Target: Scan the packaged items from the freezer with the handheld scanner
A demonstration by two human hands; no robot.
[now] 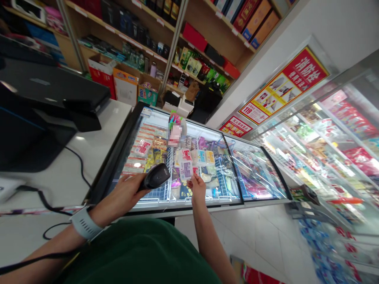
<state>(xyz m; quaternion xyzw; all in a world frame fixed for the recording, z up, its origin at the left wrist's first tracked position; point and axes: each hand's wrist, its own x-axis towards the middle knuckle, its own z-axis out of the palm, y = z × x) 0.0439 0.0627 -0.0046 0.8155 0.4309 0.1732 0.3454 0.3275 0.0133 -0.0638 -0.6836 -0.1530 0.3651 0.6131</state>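
Observation:
My left hand [130,187], a pale watch on its wrist, is wrapped round a black handheld barcode scanner [156,176]. The scanner's head points to the right, over the freezer's glass top. My right hand [197,187] pinches the lower edge of a clear plastic pack with a purple label [186,170]. Similar packs with red labels [186,154] and with blue and yellow labels [202,156] lie just beyond it on the glass. Farther left on the glass is another red-labelled pack [143,147]. A colourful packet [175,124], partly blurred, stands at the far side.
The chest freezer [241,169] holds wire baskets of packaged goods under its glass. A white counter [114,118] with black equipment [56,85] and cables is on the left. Stocked shelves [124,35] stand behind. Bottled water packs [328,248] sit on the floor at right.

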